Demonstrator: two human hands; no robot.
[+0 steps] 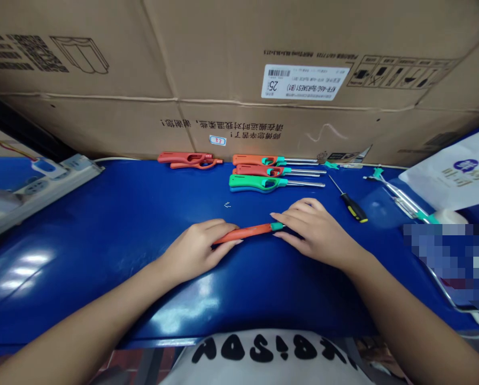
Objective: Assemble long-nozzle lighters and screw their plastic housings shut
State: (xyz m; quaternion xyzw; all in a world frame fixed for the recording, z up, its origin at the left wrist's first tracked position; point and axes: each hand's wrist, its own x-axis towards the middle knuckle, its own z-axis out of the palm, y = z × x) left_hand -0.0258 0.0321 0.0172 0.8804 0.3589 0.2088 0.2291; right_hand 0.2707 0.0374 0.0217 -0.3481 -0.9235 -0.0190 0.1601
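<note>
An orange long-necked lighter (250,232) with a teal collar lies across the blue table (115,214) between my hands. My left hand (199,248) is closed round its handle end. My right hand (314,230) pinches the teal end, and its fingers hide the metal nozzle. Behind them lie three finished lighters side by side: an orange one (255,160), a red one (259,170) and a green one (255,183). An empty red lighter shell (187,159) lies to their left.
A black and yellow screwdriver (352,204) lies right of the lighters. Metal nozzle parts with teal ends (400,200) and a white bag (452,171) sit at the right. A power strip (35,184) rests at the left. A large cardboard box (239,69) walls off the back.
</note>
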